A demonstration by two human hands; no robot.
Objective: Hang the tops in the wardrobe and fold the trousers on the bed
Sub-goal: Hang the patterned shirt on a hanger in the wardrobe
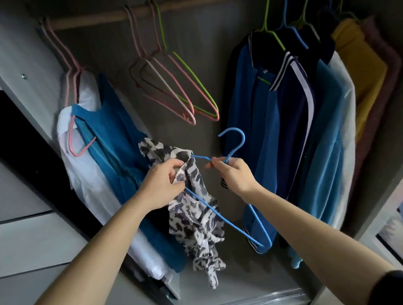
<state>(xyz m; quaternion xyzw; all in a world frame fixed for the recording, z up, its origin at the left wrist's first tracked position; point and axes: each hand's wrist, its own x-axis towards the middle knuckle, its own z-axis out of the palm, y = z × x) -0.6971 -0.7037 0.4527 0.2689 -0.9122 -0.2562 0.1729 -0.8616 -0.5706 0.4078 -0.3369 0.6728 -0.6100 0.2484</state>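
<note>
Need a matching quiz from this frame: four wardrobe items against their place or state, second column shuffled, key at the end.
Column 1
1. blue hanger
2. patterned top
3. yellow garment
4. empty green hanger

Column 2
A. hangs near the right end of the rail
B. gripped by the left hand
C. on the middle of the rail, nothing on it
D. held just below its hook by the right hand

Pairs: 1-D, 2-B, 3-A, 4-C

Black-and-white patterned top, blue hanger, pink and green spare hangers.
</note>
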